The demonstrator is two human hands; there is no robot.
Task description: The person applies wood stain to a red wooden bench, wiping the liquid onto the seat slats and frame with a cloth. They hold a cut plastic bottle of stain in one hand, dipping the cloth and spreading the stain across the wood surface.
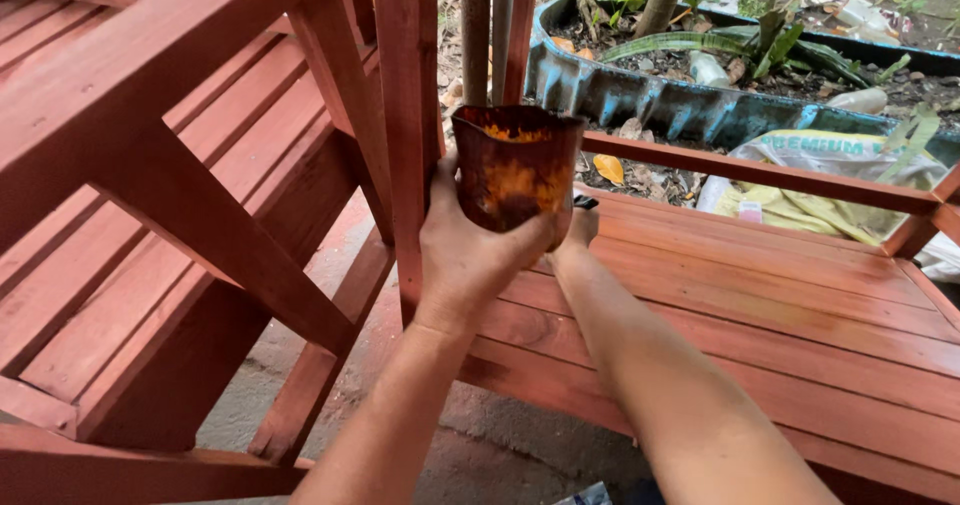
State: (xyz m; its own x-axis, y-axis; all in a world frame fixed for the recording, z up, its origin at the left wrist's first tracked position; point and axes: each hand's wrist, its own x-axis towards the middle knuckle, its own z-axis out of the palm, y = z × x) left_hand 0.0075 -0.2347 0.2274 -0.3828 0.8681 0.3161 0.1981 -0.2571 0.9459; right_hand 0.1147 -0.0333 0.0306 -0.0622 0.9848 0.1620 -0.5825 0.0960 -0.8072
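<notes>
My left hand [462,250] grips a stained brown cup [516,165] from below and the near side; the cup is smeared with orange-brown stain. My right hand [578,231] sits just behind the cup, mostly hidden by it, and a dark tip of something shows by its fingers; whether it holds that thing I cannot tell. Both hands hover over the corner of a red-stained slatted wooden bench [760,285], beside an upright red post [405,115].
A second red-stained wooden piece [150,185] lies tilted at left. Behind the bench rail are a blue scalloped planter edge [640,95] with plants, a white plastic sack [830,175], and thin trunks [476,25]. Bare concrete floor [480,445] shows below.
</notes>
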